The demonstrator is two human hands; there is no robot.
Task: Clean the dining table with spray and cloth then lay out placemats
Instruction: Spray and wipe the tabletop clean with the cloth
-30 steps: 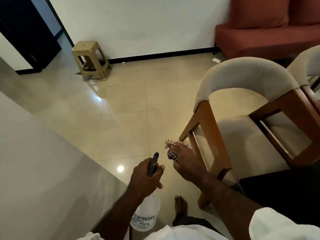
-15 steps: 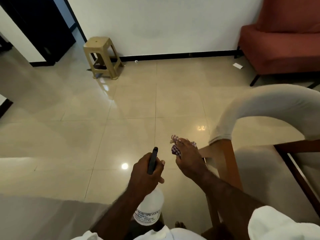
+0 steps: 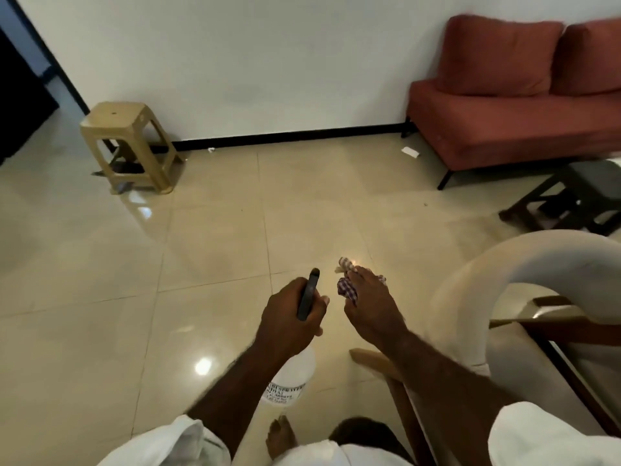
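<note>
My left hand [image 3: 289, 317] is closed around the black handle of a spray bottle [image 3: 291, 381], whose translucent white body with a printed label hangs below my wrist. Just to its right, my right hand [image 3: 369, 304] holds a bunched checked cloth [image 3: 346, 285], which sticks out past my fingers. Both hands are held over the tiled floor, close together. The dining table and placemats are not in view.
A beige upholstered dining chair [image 3: 504, 280] with a wooden frame stands at the right, close to my right arm. A tan plastic stool [image 3: 126, 142] stands by the back wall, a red sofa [image 3: 517, 105] at the far right, and a dark low table [image 3: 571, 200] before it.
The view has swung right and away from the pale table surface at the left, which has left the frame. More of the sofa and floor show. Both hands keep their hold.
</note>
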